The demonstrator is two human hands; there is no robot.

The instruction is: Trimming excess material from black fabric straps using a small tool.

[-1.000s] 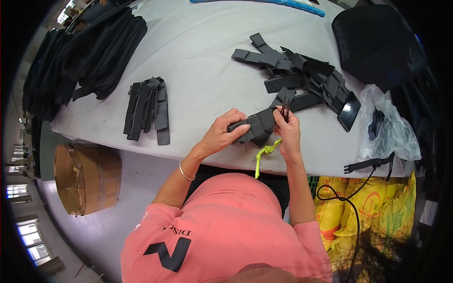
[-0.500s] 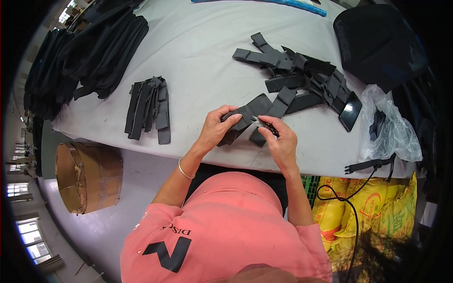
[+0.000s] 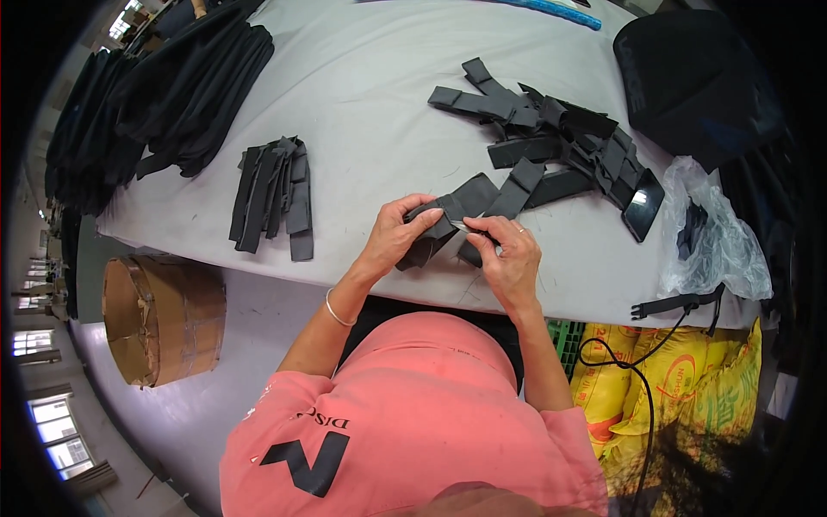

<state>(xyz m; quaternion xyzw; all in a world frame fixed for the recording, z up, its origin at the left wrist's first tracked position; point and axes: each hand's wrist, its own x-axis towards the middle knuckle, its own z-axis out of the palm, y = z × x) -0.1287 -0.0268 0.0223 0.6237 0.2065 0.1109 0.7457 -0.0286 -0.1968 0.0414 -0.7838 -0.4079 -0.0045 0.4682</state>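
Observation:
My left hand [image 3: 398, 231] is closed on a dark grey fabric strip [image 3: 469, 196], its thumb on top near the strip's left end. In my right hand [image 3: 510, 258] is a pair of thread snips [image 3: 459, 227]; their pale metal blades touch or nearly touch the strip's edge, and my fingers cover most of the handles. Beside the right hand, another grey strip [image 3: 517, 189] runs toward a loose heap of similar strips [image 3: 564, 129]. A neater bundle of strips [image 3: 271, 194] lies off to the left.
Stacked black fabric pieces [image 3: 185, 95] cover the table's far left. A phone [image 3: 642, 207], a clear plastic bag [image 3: 711, 233] and a buckled black strap [image 3: 672, 306] lie on the right. Below the table stand a cardboard drum [image 3: 181, 319] and yellow sacks [image 3: 672, 379].
My right hand has turned and its fingers have closed further over the snips, so the dark handles no longer show. The left hand keeps its place on the strip.

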